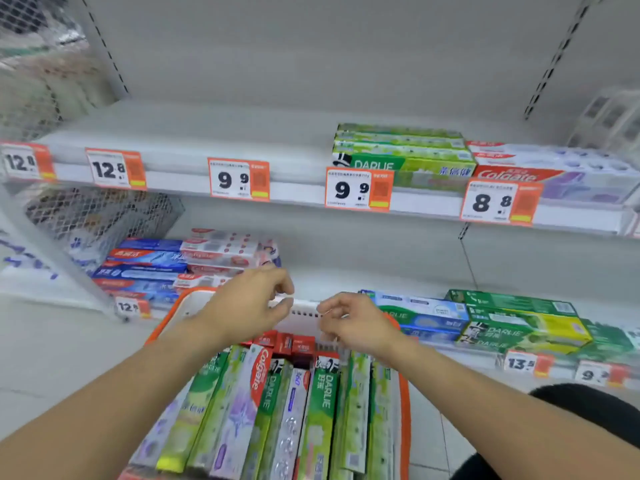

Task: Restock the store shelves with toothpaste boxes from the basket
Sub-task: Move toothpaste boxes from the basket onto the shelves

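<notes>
An orange-rimmed white basket [304, 318] stands in front of me, packed with several upright toothpaste boxes [294, 403], green Darlie and pale Colgate ones, with small red boxes [287, 342] at its far end. My left hand [249, 303] and my right hand [353, 323] hover over the basket's far end with fingers loosely curled. Neither hand holds a box. The upper shelf [194, 147] is bare on its left and middle. Green Darlie boxes [405, 150] and Colgate boxes [554, 171] lie on its right.
Orange price tags [239, 178] line the shelf edges. On the lower shelf lie blue and red boxes [173, 268] at the left and blue and green Darlie boxes [502, 323] at the right. A wire mesh divider [100, 216] stands at left. My dark-clothed knee [588, 410] is at lower right.
</notes>
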A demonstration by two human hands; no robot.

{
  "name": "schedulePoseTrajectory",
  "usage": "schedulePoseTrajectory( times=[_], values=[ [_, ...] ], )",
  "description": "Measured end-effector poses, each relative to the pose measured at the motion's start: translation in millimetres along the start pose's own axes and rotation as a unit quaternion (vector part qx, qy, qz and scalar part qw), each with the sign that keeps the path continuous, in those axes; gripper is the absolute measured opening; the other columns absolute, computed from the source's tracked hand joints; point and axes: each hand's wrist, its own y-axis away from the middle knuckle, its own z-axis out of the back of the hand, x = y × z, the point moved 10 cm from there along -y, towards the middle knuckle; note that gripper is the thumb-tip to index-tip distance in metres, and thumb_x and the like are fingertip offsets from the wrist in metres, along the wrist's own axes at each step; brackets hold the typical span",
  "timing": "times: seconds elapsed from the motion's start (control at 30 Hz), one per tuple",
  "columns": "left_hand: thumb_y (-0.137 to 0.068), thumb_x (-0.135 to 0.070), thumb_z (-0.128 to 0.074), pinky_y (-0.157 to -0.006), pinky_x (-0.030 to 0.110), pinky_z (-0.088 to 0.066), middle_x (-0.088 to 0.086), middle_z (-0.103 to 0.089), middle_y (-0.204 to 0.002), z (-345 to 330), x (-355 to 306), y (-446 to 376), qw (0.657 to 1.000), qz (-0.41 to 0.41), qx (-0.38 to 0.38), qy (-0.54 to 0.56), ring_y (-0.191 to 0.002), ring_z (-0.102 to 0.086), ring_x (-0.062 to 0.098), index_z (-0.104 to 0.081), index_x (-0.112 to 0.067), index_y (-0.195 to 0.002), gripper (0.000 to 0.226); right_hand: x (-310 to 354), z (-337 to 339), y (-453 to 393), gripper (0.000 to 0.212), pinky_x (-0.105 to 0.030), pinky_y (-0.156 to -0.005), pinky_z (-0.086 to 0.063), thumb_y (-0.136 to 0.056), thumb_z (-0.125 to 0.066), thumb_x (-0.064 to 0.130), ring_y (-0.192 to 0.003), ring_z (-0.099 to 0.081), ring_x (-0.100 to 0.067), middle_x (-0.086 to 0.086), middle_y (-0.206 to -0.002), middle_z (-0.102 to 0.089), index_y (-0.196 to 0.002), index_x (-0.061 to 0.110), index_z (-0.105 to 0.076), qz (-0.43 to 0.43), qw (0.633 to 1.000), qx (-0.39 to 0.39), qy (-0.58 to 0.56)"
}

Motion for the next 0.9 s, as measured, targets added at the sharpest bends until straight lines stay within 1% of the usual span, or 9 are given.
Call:
schedulePoseTrajectory(
  times=[0.07,0.17,0.3,0.4,0.53,0.6,0.7,0.83,0.9],
  values=[
    [-0.091,-0.037,-0.067,-0.083,0.027,-0.044,-0.005,-0.062,-0.108,-49.1,40.9,39.1,0.991,0.081,0.107,-0.016,-0.101,-0.061,0.014,-0.062,-0.023,-0.11,0.024,-36.3,-23.5,-4.6,0.021,-0.027,-0.05,-0.047,-0.087,-0.07,0.005,-0.055,-0.058,-0.018,-0.011,-0.071,-0.064,-0.106,0.008,-0.063,-0.053,0.996,0.052,0.048],
    [-0.091,-0.046,-0.066,-0.101,0.027,-0.041,0.005,-0.053,-0.135,-111.5,89.2,107.3,0.956,0.199,0.216,-0.01,-0.123,-0.054,0.02,-0.05,-0.013,-0.136,0.057,-70.9,-42.3,-13.0,0.025,-0.034,-0.065,-0.05,-0.084,-0.076,0.015,-0.07,-0.06,-0.024,-0.012,-0.079,-0.065,-0.105,0.005,-0.067,-0.078,0.983,0.071,0.149],
    [-0.086,-0.053,-0.069,-0.091,0.029,-0.042,0.008,-0.048,-0.138,-165.7,106.9,174.5,0.92,0.309,0.236,0.047,-0.118,-0.056,0.026,-0.032,-0.014,-0.145,0.08,-94.1,-58.2,-16.1,0.035,-0.032,-0.087,-0.053,-0.08,-0.077,0.02,-0.101,-0.063,-0.025,-0.009,-0.108,-0.068,-0.111,0.006,-0.068,-0.019,0.895,0.085,0.437],
    [-0.085,-0.047,-0.07,-0.091,0.032,-0.04,0.011,-0.04,-0.136,-180.4,96.6,184.3,0.934,0.294,0.198,0.035,-0.12,-0.05,0.029,-0.03,-0.018,-0.144,0.077,-103.6,-57.5,-20.0,0.05,-0.037,-0.093,-0.05,-0.077,-0.08,0.024,-0.114,-0.053,-0.029,-0.013,-0.118,-0.057,-0.121,0.009,-0.061,0.011,0.853,0.082,0.516],
    [-0.084,-0.043,-0.065,-0.103,0.042,-0.04,0.014,-0.042,-0.132,-169.1,74.4,164.4,0.968,0.22,0.107,-0.052,-0.125,-0.043,0.033,-0.05,-0.013,-0.129,0.056,-98.5,-34.8,-34.0,0.081,-0.045,-0.106,-0.039,-0.072,-0.083,0.038,-0.133,-0.033,-0.034,-0.013,-0.142,-0.037,-0.14,0.019,-0.044,0.006,0.828,0.019,0.561],
    [-0.088,-0.041,-0.066,-0.094,0.035,-0.044,0.006,-0.053,-0.12,-177.3,52.7,149.2,0.974,0.188,0.124,0.033,-0.116,-0.052,0.027,-0.053,-0.012,-0.128,0.051,-105.3,-21.8,-40.0,0.089,-0.045,-0.105,-0.043,-0.072,-0.083,0.04,-0.132,-0.038,-0.034,-0.014,-0.143,-0.039,-0.145,0.017,-0.038,-0.037,0.832,0.024,0.554],
    [-0.09,-0.04,-0.07,-0.084,0.028,-0.046,-0.001,-0.057,-0.105,-208.8,30.2,137.7,0.94,0.211,0.211,0.166,-0.1,-0.059,0.021,-0.053,-0.013,-0.128,0.05,-117.5,-18.0,-38.3,0.088,-0.038,-0.098,-0.05,-0.074,-0.084,0.041,-0.119,-0.054,-0.03,-0.014,-0.134,-0.054,-0.143,0.008,-0.04,-0.083,0.845,0.076,0.523],
    [-0.088,-0.041,-0.072,-0.084,0.041,-0.054,0.007,-0.06,-0.099,-238.4,20.8,130.3,0.911,0.253,0.25,0.209,-0.086,-0.062,0.024,-0.048,-0.016,-0.129,0.054,-111.1,-25.0,-26.7,0.081,-0.034,-0.093,-0.05,-0.067,-0.091,0.037,-0.115,-0.056,-0.026,-0.008,-0.127,-0.059,-0.132,0.01,-0.051,-0.055,0.855,0.098,0.506],
    [-0.087,-0.041,-0.073,-0.088,0.036,-0.053,0.007,-0.056,-0.113,-238.2,19.9,120.6,0.907,0.269,0.234,0.224,-0.094,-0.061,0.024,-0.046,-0.018,-0.132,0.058,-106.6,-25.5,-21.7,0.084,-0.032,-0.094,-0.05,-0.062,-0.094,0.035,-0.117,-0.056,-0.024,-0.005,-0.128,-0.059,-0.132,0.014,-0.053,-0.032,0.869,0.096,0.485]
  ],
)
